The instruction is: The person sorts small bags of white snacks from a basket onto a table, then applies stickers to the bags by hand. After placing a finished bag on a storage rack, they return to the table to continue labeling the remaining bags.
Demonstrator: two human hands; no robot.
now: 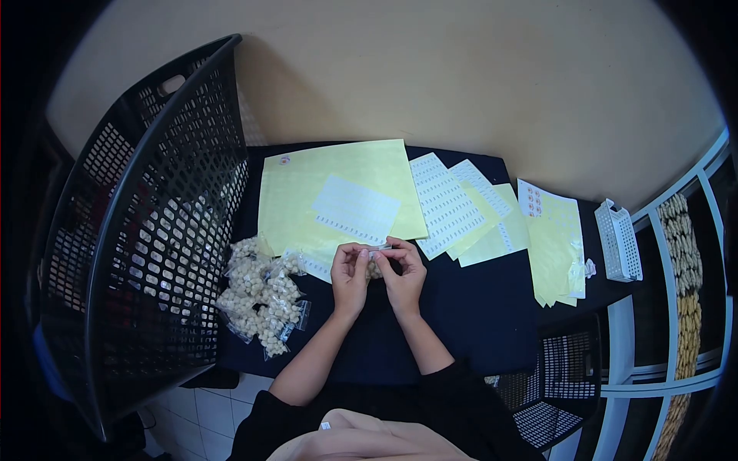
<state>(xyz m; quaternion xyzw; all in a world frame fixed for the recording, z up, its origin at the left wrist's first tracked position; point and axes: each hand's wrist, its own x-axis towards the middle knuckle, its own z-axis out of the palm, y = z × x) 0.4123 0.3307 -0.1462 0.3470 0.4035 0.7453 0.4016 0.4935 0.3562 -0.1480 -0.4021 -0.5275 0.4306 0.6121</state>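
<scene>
Near the middle of the dark tabletop, my left hand (350, 280) and my right hand (403, 278) are close together, fingers pinched on the top edge of a small clear bag (374, 270) with pale round pieces in it. The fingers hide most of the bag. Just beyond my hands lies a label sheet (357, 209) on a large yellow backing sheet (292, 207). To the left of my left hand is a pile of small clear bags of pale round pieces (265, 296).
A tall black perforated basket (154, 192) stands at the left. More label sheets (450, 203) and yellow sheets (555, 246) lie to the right, near a small white basket (618, 240). Lower right is another black basket (550, 380), beside a metal rack (621, 338).
</scene>
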